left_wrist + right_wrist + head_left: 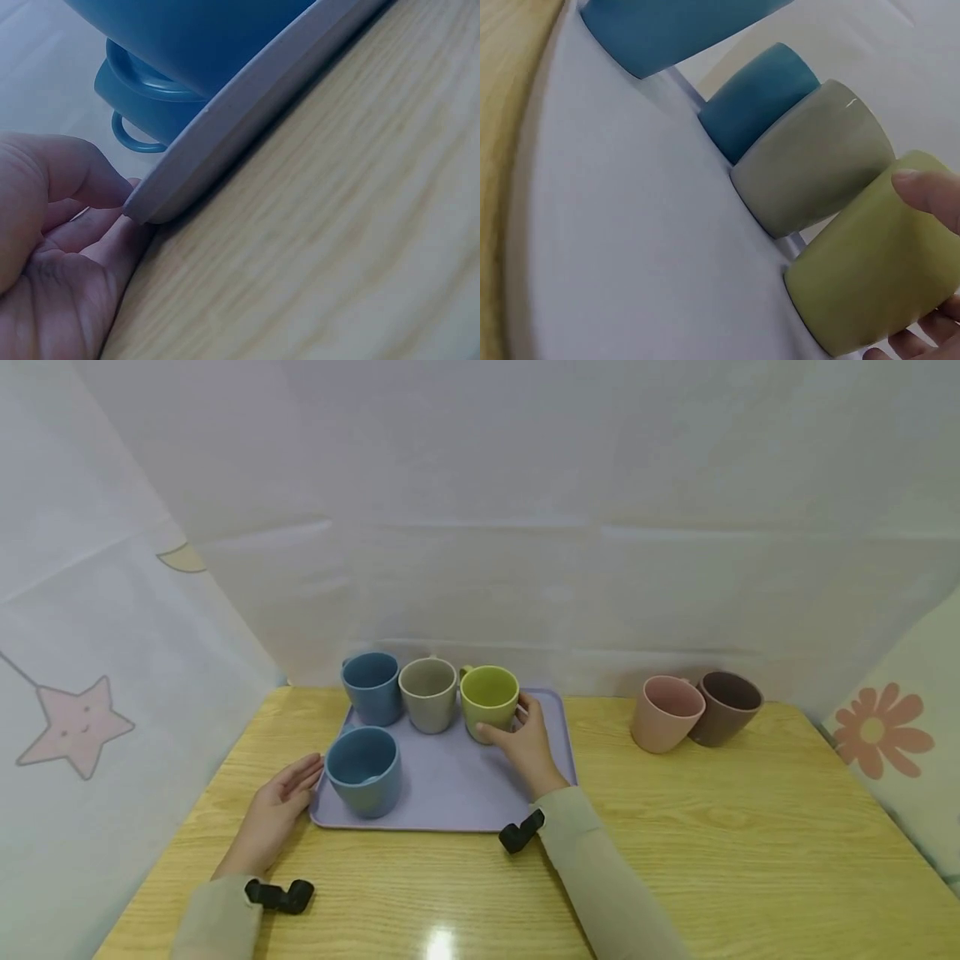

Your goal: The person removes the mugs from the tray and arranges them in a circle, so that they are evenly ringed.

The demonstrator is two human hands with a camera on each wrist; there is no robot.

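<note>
My right hand [528, 747] grips a yellow-green mug [489, 693], thumb on its near side and fingers around its right side. The mug is upright on a lilac tray [450, 785], at the back. Beside it stand a grey mug [429, 697] and a blue mug [372, 689] in a row. Another blue mug [363, 774] is at the tray's front left. At the tray's left front corner, my left hand [273, 810] holds the rim, the thumb [90, 176] at the edge and the other fingers beside and below it in the left wrist view.
A pink mug [666, 717] and a dark brown mug [726, 710] stand close together, right of the tray on the wooden table [712, 835]. White cloth [480, 527] hangs behind the table's back edge and at both sides.
</note>
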